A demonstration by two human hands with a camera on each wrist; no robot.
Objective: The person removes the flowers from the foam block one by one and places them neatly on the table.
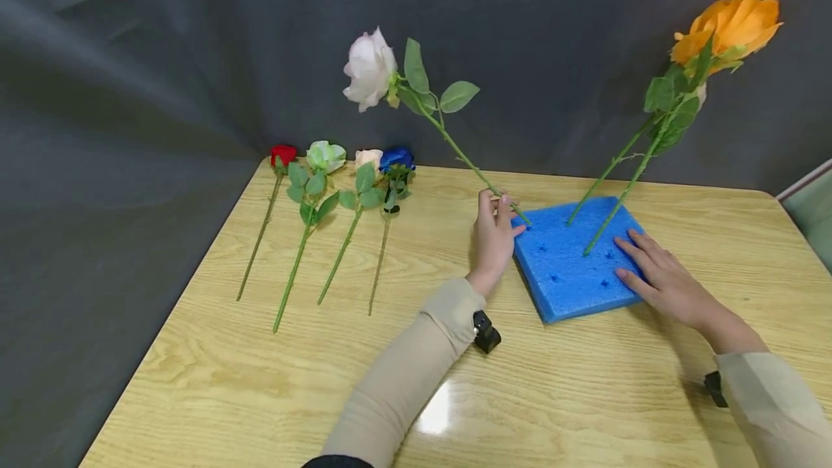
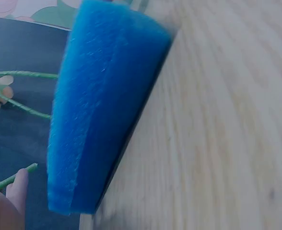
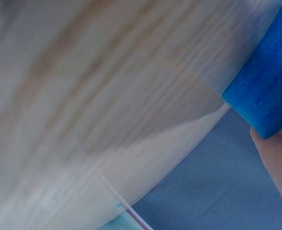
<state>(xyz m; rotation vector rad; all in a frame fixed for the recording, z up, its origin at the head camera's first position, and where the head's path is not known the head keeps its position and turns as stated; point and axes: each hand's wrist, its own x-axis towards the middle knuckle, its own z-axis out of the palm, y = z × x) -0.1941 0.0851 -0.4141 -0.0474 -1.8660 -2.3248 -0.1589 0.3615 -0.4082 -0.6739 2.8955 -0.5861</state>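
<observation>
My left hand [image 1: 494, 237] pinches the lower stem of a pale pink-white rose [image 1: 370, 69], which leans up to the left. In the left wrist view the cut end of the stem [image 2: 31, 167] shows apart from the blue foam block [image 2: 90, 110]; from the head it appears over the hole at the block's back left corner. My right hand [image 1: 669, 284] rests with extended fingers on the right edge of the foam block [image 1: 578, 287]. An orange flower [image 1: 734, 31] stands in the foam, and behind it a second stem [image 1: 601, 178], whose pale bloom is mostly hidden.
To the left on the wooden table [image 1: 214, 381] lie a red rose [image 1: 283, 155], a green-white rose [image 1: 325, 156], a peach rose [image 1: 368, 158] and a blue rose [image 1: 396, 159]. Several holes dot the foam's top. A dark cloth [image 1: 162, 92] hangs behind the table.
</observation>
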